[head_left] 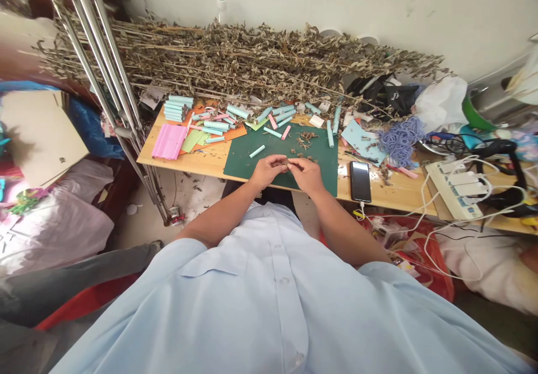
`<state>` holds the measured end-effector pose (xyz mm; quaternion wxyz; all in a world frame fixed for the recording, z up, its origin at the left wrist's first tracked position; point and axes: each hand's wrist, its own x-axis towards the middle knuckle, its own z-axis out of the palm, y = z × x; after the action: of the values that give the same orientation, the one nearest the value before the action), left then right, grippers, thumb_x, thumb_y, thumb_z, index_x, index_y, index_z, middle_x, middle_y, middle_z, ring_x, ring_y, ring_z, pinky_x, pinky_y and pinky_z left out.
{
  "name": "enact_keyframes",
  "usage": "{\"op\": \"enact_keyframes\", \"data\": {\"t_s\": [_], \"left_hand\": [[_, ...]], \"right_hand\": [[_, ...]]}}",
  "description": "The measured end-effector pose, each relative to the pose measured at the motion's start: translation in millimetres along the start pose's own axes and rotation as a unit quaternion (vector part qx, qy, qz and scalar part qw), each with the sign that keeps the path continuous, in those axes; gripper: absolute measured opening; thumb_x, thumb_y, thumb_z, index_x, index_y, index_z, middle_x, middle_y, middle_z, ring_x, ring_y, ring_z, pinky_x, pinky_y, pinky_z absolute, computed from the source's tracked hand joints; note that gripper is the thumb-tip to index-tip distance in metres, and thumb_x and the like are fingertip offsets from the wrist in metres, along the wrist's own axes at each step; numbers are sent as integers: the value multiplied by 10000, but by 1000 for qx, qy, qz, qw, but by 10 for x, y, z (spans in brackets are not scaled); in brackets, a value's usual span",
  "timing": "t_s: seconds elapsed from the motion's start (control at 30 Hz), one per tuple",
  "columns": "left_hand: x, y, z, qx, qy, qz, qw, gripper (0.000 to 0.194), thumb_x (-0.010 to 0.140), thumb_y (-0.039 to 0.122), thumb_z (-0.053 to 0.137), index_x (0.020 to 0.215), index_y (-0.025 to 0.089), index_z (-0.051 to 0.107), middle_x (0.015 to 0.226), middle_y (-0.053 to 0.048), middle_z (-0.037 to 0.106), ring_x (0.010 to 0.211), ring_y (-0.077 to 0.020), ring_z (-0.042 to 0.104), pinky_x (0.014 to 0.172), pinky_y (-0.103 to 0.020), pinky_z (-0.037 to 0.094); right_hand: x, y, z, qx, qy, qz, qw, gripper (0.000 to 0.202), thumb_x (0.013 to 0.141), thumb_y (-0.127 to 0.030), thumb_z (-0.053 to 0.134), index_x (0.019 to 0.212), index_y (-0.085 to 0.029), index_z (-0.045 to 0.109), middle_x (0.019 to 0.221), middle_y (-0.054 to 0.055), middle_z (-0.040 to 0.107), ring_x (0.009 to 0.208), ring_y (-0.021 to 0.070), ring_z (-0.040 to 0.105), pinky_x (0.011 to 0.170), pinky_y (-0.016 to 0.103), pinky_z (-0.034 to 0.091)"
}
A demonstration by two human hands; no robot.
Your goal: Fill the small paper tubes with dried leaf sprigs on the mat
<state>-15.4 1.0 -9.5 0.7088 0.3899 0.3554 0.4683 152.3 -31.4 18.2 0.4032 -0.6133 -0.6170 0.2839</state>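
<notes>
Over the near part of a green cutting mat [239,158], my left hand [269,171] and my right hand [306,173] meet at the fingertips. Both are closed in a pinch on a small brown clump of dried leaves [286,162], partly covered by the fingers. Just beyond my hands, several crumbled bits of dried leaf [306,137] lie on the mat. A light-blue paper roll [257,151] rests to the left of my left hand. Farther back are more blue rolls and a pink paper roll [286,132].
Long bundles of dried stalks [252,60] span the back of the wooden table [168,164]. Right of the mat lie a phone [360,181] with its cable, purple yarn [401,141] and a power strip [456,189]. Pink paper [169,141] lies left. Metal crutches [109,71] stand at the left edge.
</notes>
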Motion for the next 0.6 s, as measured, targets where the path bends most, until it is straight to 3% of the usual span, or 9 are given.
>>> {"op": "enact_keyframes", "data": {"t_s": [0.33, 0.6], "left_hand": [[8, -15, 22, 36, 14, -9, 999, 331, 699, 312, 913, 932, 113, 788, 807, -52, 783, 730, -158, 734, 808, -338, 628], [-22, 31, 62, 54, 25, -16, 998, 181, 785, 219, 823, 909, 105, 759, 732, -45, 765, 658, -149, 724, 713, -300, 626]], "right_hand": [[-29, 79, 27, 59, -2, 27, 998, 232, 855, -381, 699, 995, -243, 822, 955, 29, 819, 885, 236, 764, 882, 404, 626], [-62, 50, 16, -24, 10, -60, 998, 191, 897, -288, 659, 971, -254, 832, 979, 42, 815, 918, 234, 762, 877, 385, 603]]}}
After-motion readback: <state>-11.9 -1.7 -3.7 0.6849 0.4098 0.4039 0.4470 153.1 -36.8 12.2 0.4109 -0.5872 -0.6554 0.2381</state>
